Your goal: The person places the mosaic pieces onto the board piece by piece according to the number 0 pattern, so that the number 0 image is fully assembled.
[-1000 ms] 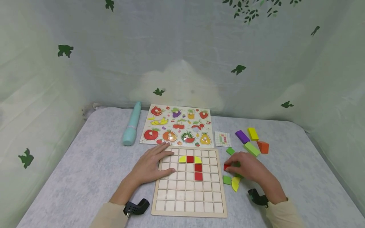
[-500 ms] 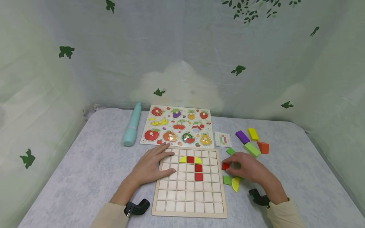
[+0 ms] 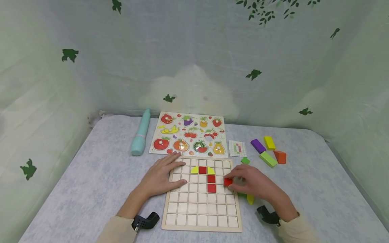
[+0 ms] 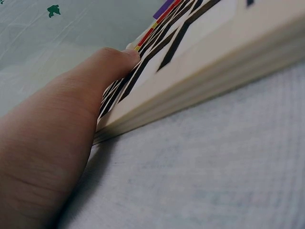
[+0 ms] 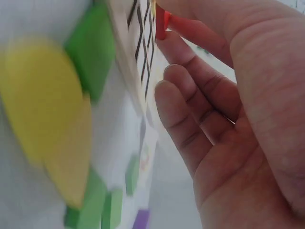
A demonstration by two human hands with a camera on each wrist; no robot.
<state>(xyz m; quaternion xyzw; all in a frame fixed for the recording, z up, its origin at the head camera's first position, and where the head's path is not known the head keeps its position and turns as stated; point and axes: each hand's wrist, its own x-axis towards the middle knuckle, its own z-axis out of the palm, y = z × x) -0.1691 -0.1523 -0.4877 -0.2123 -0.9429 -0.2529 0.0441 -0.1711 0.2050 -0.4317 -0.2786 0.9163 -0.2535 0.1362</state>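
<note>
A wooden grid board (image 3: 202, 228) lies on the table, with red square tiles (image 3: 211, 188) and yellow quarter-round tiles (image 3: 194, 169) set in its upper cells. My left hand (image 3: 162, 175) rests on the board's left edge, fingers and thumb spread over the cells. In the left wrist view its thumb (image 4: 112, 64) lies on the board's top face. My right hand (image 3: 252, 180) pinches a red square tile (image 3: 228, 182) between thumb and fingers, over the board's right side. The other fingers (image 5: 174, 107) are loosely bent in the right wrist view.
Right of the board lie yellow pieces (image 3: 250, 199) and green tiles (image 3: 245, 160), partly hidden by my hand. Farther back are a small pattern card (image 3: 237, 148), purple (image 3: 258, 145), yellow, green and orange blocks, a fruit puzzle (image 3: 188, 134) and a teal tapered object (image 3: 141, 135).
My right hand has carried the red tile leftward from the loose pieces to over the board's right side. The left hand has stayed in place.
</note>
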